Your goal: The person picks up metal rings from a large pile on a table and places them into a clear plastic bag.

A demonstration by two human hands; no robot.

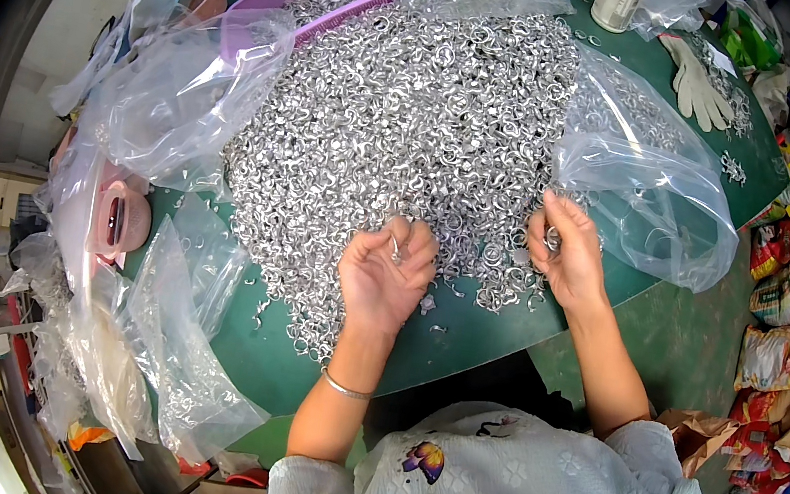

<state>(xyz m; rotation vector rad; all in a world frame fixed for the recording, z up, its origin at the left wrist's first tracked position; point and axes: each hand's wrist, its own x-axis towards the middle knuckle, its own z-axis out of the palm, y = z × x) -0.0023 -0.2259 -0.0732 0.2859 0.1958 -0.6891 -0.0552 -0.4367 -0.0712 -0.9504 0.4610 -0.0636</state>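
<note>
Your left hand [386, 271] curls palm-up, fingertips pinching one small shiny metal ring [398, 245] at the near edge of the glittering ring heap [413, 118] on the green table [462, 342]. Your right hand [564, 251] nips another ring — beside a crinkled clear plastic bag [656, 188].
</note>
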